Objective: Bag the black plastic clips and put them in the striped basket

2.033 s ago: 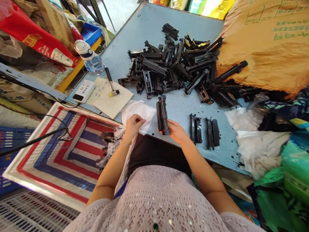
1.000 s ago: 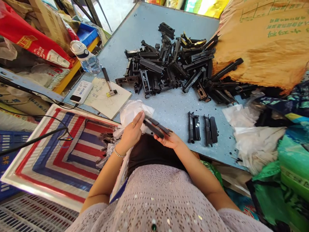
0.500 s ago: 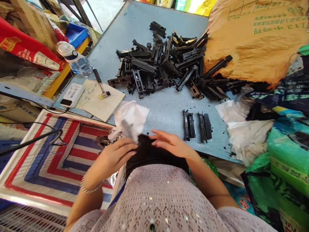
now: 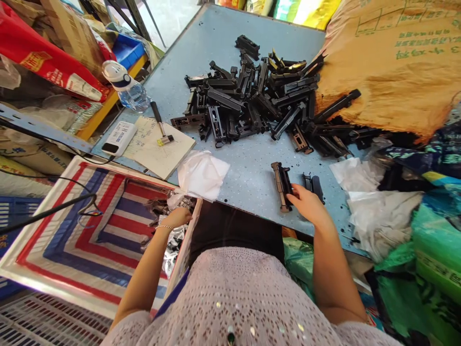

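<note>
My right hand (image 4: 306, 204) closes its fingers on the right side of a black metal part (image 4: 281, 186) near the table's front edge. A second black part (image 4: 316, 186) lies just to the right, partly behind that hand. My left hand (image 4: 179, 217) is down inside the striped container (image 4: 118, 216), over dark parts and clear plastic bags; its fingertips are too hidden to tell what they hold. White sheets (image 4: 202, 174) lie at the table edge between my hands. A large pile of black parts (image 4: 248, 96) covers the middle of the table.
At the left of the blue table (image 4: 180, 53) are a water bottle (image 4: 133, 93), a notebook (image 4: 158, 158) with a screwdriver-like tool (image 4: 156, 115), and a white device (image 4: 118, 138). An orange-brown sack (image 4: 389, 67) and crumpled white wrapping (image 4: 382, 211) stand at the right.
My left hand has moved down and left into the container, and the blurred grey item is no longer visible in it. My right hand has moved right onto the black part.
</note>
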`<action>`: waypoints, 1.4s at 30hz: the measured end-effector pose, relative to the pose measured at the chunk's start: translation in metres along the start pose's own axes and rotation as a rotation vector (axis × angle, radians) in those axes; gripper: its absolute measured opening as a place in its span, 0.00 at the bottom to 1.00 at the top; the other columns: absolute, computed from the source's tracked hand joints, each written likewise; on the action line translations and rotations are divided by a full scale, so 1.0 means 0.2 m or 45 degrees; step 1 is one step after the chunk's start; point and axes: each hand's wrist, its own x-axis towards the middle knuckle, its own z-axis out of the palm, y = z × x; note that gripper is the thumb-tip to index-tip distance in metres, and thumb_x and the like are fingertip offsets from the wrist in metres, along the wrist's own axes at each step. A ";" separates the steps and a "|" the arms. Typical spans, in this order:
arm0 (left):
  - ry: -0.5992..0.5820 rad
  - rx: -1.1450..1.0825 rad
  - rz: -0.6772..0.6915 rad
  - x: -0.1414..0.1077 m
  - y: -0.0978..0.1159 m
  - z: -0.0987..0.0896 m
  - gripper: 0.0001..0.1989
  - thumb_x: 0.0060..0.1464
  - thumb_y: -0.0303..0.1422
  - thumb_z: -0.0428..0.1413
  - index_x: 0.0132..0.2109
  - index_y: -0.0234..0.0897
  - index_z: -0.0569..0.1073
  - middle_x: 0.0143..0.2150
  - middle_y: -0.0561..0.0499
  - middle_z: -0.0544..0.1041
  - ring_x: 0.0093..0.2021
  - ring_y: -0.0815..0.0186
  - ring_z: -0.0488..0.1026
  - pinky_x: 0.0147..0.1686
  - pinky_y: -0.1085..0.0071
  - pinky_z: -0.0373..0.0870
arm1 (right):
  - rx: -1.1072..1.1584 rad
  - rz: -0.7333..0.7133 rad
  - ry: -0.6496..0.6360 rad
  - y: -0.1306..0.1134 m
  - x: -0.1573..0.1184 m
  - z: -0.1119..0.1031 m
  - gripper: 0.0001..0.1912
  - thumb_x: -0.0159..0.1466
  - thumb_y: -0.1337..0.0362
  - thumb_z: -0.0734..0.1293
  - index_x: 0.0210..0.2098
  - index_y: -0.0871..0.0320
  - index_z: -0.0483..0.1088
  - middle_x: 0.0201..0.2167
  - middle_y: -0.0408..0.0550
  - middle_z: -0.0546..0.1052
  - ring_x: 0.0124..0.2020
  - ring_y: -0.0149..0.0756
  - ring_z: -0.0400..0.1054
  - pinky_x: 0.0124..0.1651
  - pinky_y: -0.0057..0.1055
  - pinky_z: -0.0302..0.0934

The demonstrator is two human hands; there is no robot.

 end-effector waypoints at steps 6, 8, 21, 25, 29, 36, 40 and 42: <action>0.990 -0.291 0.443 0.06 0.36 -0.10 0.12 0.63 0.38 0.54 0.39 0.37 0.80 0.44 0.42 0.79 0.45 0.58 0.76 0.48 0.64 0.72 | 1.146 -0.203 -0.252 -0.30 0.07 0.25 0.25 0.59 0.58 0.69 0.56 0.55 0.72 0.48 0.51 0.81 0.49 0.43 0.76 0.50 0.40 0.71; 1.222 -0.289 0.405 0.16 0.43 -0.13 0.06 0.59 0.32 0.57 0.35 0.37 0.78 0.43 0.42 0.77 0.46 0.57 0.75 0.49 0.62 0.71 | 1.355 -0.183 -0.384 -0.43 0.08 0.31 0.26 0.57 0.58 0.71 0.54 0.55 0.73 0.44 0.49 0.81 0.44 0.41 0.76 0.43 0.36 0.72; 1.232 -0.610 0.493 0.14 0.36 -0.23 0.08 0.53 0.25 0.51 0.36 0.37 0.75 0.38 0.48 0.79 0.41 0.61 0.76 0.45 0.64 0.74 | 1.942 -0.124 -0.882 -0.82 0.24 0.50 0.15 0.50 0.60 0.79 0.35 0.58 0.76 0.27 0.41 0.79 0.26 0.31 0.73 0.34 0.30 0.73; 1.333 -0.220 0.426 0.12 0.30 -0.25 0.22 0.53 0.20 0.47 0.49 0.35 0.79 0.52 0.40 0.79 0.56 0.53 0.74 0.61 0.52 0.69 | 1.941 -0.035 -0.789 -0.73 0.24 0.52 0.12 0.52 0.59 0.77 0.33 0.57 0.76 0.29 0.44 0.80 0.30 0.34 0.75 0.40 0.35 0.75; 1.327 -0.299 0.474 0.13 0.29 -0.26 0.30 0.55 0.21 0.48 0.65 0.35 0.70 0.64 0.39 0.72 0.59 0.55 0.72 0.60 0.56 0.71 | 1.647 -0.099 -0.426 -0.66 0.17 0.49 0.17 0.55 0.57 0.75 0.43 0.55 0.78 0.46 0.49 0.79 0.35 0.35 0.75 0.44 0.37 0.74; 1.104 -0.405 0.655 0.15 0.36 -0.24 0.36 0.53 0.22 0.51 0.69 0.37 0.62 0.68 0.37 0.66 0.29 0.74 0.69 0.36 0.69 0.76 | 1.436 -0.408 -0.259 -0.63 -0.02 0.36 0.23 0.59 0.55 0.74 0.54 0.48 0.76 0.64 0.50 0.69 0.42 0.35 0.74 0.50 0.38 0.71; 1.092 -0.480 0.723 0.17 0.39 -0.22 0.30 0.54 0.24 0.53 0.65 0.36 0.65 0.65 0.37 0.68 0.30 0.73 0.71 0.36 0.68 0.77 | 1.559 -0.260 -0.651 -0.58 -0.03 0.36 0.23 0.60 0.54 0.74 0.53 0.53 0.78 0.45 0.50 0.81 0.40 0.39 0.76 0.43 0.36 0.72; 1.126 -0.460 0.700 0.17 0.39 -0.21 0.22 0.56 0.24 0.52 0.58 0.35 0.71 0.62 0.37 0.70 0.37 0.68 0.75 0.41 0.65 0.78 | 1.477 -0.206 -0.653 -0.54 0.00 0.38 0.24 0.59 0.55 0.73 0.53 0.54 0.77 0.45 0.50 0.82 0.40 0.40 0.76 0.42 0.36 0.71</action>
